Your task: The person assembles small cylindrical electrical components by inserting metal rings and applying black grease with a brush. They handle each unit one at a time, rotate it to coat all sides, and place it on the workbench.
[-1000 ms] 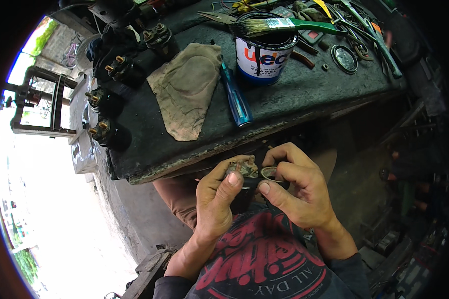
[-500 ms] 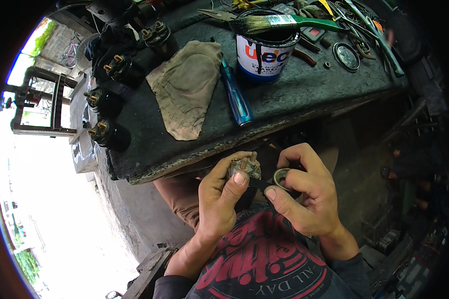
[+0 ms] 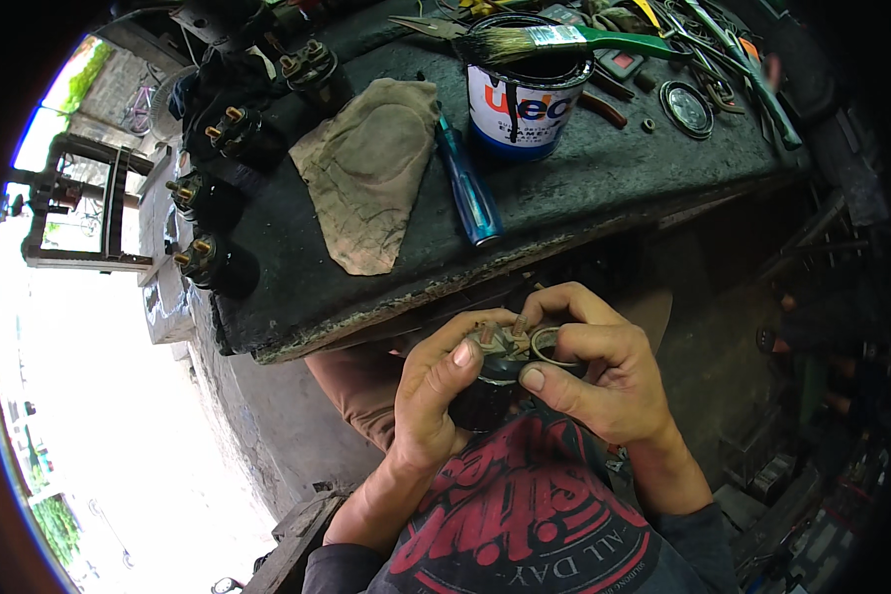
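In front of my chest, my left hand (image 3: 434, 391) grips a starter solenoid (image 3: 506, 344) with threaded terminal studs on its upward-turned end. Thumb and fingers pinch it from its left side. A roll of black tape (image 3: 546, 346) sits hooked on the fingers of my right hand (image 3: 612, 381), close against the solenoid's right side. A black band, which looks like the tape, lies along the near side of the solenoid's top. My right thumb presses at that band, while the right index finger reaches over beside one stud. The solenoid's lower body is mostly hidden.
The dark workbench (image 3: 564, 213) holds a paint can (image 3: 525, 109) with a green-handled brush (image 3: 554, 40) across it, a blue screwdriver (image 3: 472, 193) and a brown scrap sheet (image 3: 366, 173). Black solenoids (image 3: 223, 267) line its left side. Pliers and a round lid (image 3: 686, 109) lie farther back.
My right hand has moved left and up toward the solenoid, bringing the tape roll against it. The stretched strip between the hands no longer shows; a black band now lies along the solenoid.
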Available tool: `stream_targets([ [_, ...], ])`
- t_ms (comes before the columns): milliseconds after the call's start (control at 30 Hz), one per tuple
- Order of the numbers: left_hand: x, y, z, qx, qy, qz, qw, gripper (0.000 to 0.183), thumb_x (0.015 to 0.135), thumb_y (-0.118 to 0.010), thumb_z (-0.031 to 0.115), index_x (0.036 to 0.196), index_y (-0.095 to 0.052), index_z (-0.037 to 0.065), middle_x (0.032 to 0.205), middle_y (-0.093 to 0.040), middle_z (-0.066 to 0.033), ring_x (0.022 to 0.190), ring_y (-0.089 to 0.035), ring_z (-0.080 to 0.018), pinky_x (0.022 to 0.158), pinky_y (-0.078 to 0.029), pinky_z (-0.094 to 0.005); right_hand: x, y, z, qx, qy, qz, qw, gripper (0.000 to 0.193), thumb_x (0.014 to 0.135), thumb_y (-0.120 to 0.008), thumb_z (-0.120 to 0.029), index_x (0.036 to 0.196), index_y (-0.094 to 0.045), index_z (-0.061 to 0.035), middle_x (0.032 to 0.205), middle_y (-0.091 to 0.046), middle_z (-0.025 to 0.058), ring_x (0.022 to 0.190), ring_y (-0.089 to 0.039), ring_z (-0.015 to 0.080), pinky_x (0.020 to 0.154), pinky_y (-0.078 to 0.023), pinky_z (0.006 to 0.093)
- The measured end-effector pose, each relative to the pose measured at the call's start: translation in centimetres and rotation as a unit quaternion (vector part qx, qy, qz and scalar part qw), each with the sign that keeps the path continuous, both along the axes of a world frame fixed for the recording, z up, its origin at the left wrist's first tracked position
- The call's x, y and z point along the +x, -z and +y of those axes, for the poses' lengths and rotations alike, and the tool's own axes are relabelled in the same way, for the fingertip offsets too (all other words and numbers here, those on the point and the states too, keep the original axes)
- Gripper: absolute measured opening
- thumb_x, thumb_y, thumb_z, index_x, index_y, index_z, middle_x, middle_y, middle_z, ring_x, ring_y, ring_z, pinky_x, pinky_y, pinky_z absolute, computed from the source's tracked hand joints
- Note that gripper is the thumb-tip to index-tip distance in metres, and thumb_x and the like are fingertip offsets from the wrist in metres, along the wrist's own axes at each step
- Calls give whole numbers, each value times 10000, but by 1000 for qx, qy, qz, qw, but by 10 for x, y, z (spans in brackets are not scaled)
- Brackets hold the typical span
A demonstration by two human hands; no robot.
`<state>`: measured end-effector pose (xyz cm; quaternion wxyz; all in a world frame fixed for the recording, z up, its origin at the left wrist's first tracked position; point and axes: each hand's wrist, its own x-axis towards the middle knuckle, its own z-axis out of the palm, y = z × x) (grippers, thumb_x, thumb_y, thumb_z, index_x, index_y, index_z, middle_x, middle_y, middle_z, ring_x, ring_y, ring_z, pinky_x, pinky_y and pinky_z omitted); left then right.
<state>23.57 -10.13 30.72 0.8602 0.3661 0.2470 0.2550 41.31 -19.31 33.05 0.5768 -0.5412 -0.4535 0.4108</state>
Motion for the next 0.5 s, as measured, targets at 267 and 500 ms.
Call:
stream_targets([
  [267,5,7,-1,-72,-41,-42,996,554,970,-619,390,1317,-405,14,1169,-602,-144,1021,-657,-199,739,-581,-295,-10,10,-1,-11,12,68,998,92,932,-770,-17,900,-738,64,1260,-697,141,1009,-632,115,829,-515,273],
  [500,6,12,-4,84,-44,58,994,623,920,-843,304,1299,-433,28,1140,-602,-96,1002,-613,-143,844,-533,-260,-18,13,3,-5,40,31,999,102,908,-765,-7,887,-709,75,1219,-707,144,976,-647,136,816,-526,293],
])
